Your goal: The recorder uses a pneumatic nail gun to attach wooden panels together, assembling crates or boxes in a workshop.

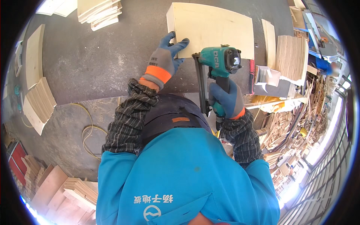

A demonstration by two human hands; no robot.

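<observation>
A pale wooden box or panel assembly (213,30) lies on the dark worktable in front of me. My left hand (166,56), in a grey-blue glove with an orange cuff, rests at its near left corner with the thumb and fingers apart on the wood. My right hand (229,97), gloved alike, is wrapped round the handle of a teal pneumatic nail gun (219,60). The tool is upright, its black magazine on the left side, and its head overlaps the near edge of the wood. Whether its tip touches the wood is hidden.
Right of the box are a narrow board (268,43), a red-handled tool (251,77), a small carton (267,75) and a stack of thin panels (289,58). More panels (99,13) lie at the far left. A yellow hose (90,127) coils on the floor; scrap wood fills the right.
</observation>
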